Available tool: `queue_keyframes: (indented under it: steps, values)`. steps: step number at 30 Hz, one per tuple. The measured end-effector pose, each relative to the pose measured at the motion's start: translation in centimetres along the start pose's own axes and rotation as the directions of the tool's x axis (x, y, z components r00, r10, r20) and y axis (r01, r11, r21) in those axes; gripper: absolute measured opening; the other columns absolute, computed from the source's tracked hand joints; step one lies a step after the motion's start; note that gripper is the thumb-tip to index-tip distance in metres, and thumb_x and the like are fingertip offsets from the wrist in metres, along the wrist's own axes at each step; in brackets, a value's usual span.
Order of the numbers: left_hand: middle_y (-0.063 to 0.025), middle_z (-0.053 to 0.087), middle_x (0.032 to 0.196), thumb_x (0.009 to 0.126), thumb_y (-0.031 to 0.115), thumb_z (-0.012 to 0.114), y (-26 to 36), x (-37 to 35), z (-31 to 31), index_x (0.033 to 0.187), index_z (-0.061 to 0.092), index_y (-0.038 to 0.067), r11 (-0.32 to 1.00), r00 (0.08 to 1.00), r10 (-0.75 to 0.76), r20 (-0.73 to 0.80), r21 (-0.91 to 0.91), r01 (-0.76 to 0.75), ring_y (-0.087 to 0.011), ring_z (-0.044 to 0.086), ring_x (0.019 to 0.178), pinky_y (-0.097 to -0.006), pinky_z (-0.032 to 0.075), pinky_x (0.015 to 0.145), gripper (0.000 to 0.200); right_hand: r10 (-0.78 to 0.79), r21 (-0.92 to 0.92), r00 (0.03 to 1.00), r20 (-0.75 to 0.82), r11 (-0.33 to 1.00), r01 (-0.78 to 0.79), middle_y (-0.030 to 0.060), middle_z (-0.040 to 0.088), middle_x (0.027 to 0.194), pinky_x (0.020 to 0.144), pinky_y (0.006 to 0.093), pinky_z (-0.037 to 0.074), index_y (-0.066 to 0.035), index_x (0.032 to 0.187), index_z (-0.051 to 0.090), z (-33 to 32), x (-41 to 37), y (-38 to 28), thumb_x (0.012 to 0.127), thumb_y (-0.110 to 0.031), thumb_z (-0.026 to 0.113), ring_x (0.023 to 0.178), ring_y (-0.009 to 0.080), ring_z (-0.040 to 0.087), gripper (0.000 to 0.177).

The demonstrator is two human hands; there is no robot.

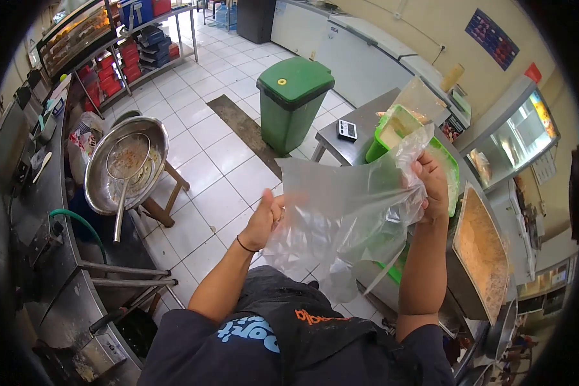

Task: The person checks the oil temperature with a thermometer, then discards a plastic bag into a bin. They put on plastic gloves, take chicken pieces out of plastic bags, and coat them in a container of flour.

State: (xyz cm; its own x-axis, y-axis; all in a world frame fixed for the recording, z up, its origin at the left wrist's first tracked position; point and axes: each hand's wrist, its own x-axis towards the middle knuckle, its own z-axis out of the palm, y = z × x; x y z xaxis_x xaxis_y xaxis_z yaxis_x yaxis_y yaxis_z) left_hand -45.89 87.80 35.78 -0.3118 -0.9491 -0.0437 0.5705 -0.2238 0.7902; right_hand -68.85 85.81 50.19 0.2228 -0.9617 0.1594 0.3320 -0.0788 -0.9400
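Observation:
A large clear plastic bag point(347, 212) hangs spread in front of my body. My right hand point(431, 186) is closed round its bunched upper right part. At the bag's left edge, my left hand point(264, 222) has its thumb up and its fingers curled against the plastic; part of those fingers shows blurred through the film. A dark band circles the left wrist. Just behind the bag, a bright green basket point(374, 152) holding pale contents stands on a metal table point(350, 153), partly covered by the plastic.
A digital timer point(347, 130) lies on the metal table. To the right is a tray of orange-brown crumbs point(481, 248). A green bin point(293, 106) stands ahead on the tiled floor. On the left, a steel bowl point(96, 186) with a strainer point(128, 157) rests on a wooden stool point(164, 209).

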Motion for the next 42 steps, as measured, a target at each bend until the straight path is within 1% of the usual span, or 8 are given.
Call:
queue_keyframes:
  steps: [4,6,9,12,15,18,24,42]
  values:
    - [-0.003,0.059,0.075,0.083,0.037,0.049,1.8,-0.2,-0.7,0.09,0.059,-0.002,0.97,0.945,0.194,0.264,0.095,-0.225,-0.0098,0.052,0.061,-0.0202,0.042,0.058,0.04,0.079,-0.104,0.995,-0.055,0.991,-0.085,0.0049,0.057,0.071,0.03,0.0117,0.027,0.001,0.091,0.051,-2.5,0.2,2.4,0.077,-0.011,0.057,0.038,-0.001,0.04,0.02]
    - [-0.0067,0.061,0.077,0.078,0.02,0.058,2.5,-0.9,-2.1,0.086,0.06,-0.003,0.946,0.976,-0.113,0.186,0.321,0.048,-0.0105,0.055,0.067,-0.0196,0.044,0.063,0.024,0.119,-0.156,0.99,-0.082,0.979,-0.13,0.0051,0.057,0.077,0.038,0.0126,0.035,0.001,0.096,0.05,-3.5,0.3,3.3,0.077,-0.012,0.057,0.048,0.0003,0.047,0.024]
    - [-0.0069,0.06,0.073,0.072,0.004,0.059,1.5,-1.8,-1.9,0.078,0.059,-0.002,0.972,0.994,-0.034,0.102,0.236,0.009,-0.0116,0.056,0.064,-0.0217,0.045,0.061,0.009,-0.075,-0.372,0.951,-0.299,0.927,-0.044,0.0073,0.053,0.091,0.058,0.0188,0.041,0.001,0.105,0.045,-0.9,0.3,3.8,0.077,-0.014,0.057,0.07,0.0058,0.051,0.034]
    - [-0.0088,0.061,0.071,0.067,-0.003,0.062,-0.4,-2.4,-5.0,0.068,0.056,-0.001,0.978,0.998,0.065,-0.024,0.199,-0.059,-0.0125,0.058,0.065,-0.023,0.047,0.059,0.006,-0.689,-0.852,0.639,-0.343,0.515,0.098,0.0079,0.048,0.094,0.07,0.0225,0.039,0.001,0.106,0.043,-1.5,-1.5,5.5,0.076,-0.006,0.057,0.08,0.0118,0.047,0.034]
    - [-0.0037,0.058,0.061,0.066,0.005,0.069,0.3,-3.6,-4.3,0.065,0.057,0.0,0.907,0.984,0.046,-0.173,0.419,0.031,-0.0055,0.051,0.055,-0.0194,0.042,0.05,0.013,-0.433,-0.61,0.885,-0.172,0.752,0.249,0.0048,0.048,0.083,0.068,0.0218,0.039,-0.002,0.099,0.043,3.8,-5.3,6.3,0.073,-0.002,0.059,0.072,0.0108,0.047,0.03]
    - [-0.0022,0.057,0.063,0.068,0.008,0.068,-1.3,-3.3,-3.6,0.066,0.057,0.0,0.896,0.993,0.064,-0.103,0.444,-0.012,-0.0038,0.049,0.057,-0.0183,0.04,0.052,0.014,0.148,-0.543,0.985,-0.089,0.822,-0.172,0.0038,0.051,0.077,0.063,0.0217,0.04,-0.003,0.107,0.04,7.5,-6.4,9.7,0.069,-0.005,0.064,0.069,0.011,0.049,0.044]
    - [0.0026,0.055,0.065,0.072,0.01,0.066,-3.0,-2.9,-3.0,0.068,0.055,0.0,0.975,0.998,-0.052,-0.036,0.214,0.059,-0.0039,0.05,0.063,-0.0186,0.041,0.056,0.015,0.233,-0.626,0.972,-0.013,0.756,-0.19,0.0026,0.05,0.074,0.057,0.0194,0.039,-0.002,0.113,0.035,5.3,-5.8,16.9,0.065,0.001,0.065,0.064,0.0081,0.048,0.057]
    - [0.0067,0.029,0.053,0.069,0.023,0.069,-5.2,-1.7,-3.6,0.054,0.032,0.009,0.85,0.99,-0.092,0.106,0.526,0.023,-0.0035,0.027,0.052,-0.0212,0.023,0.043,0.042,0.501,-0.372,0.86,0.092,0.819,-0.437,0.0017,0.053,0.067,0.049,0.0176,0.037,-0.003,0.103,0.034,4.2,-6.1,17.1,0.065,0.004,0.063,0.053,0.0055,0.046,0.048]
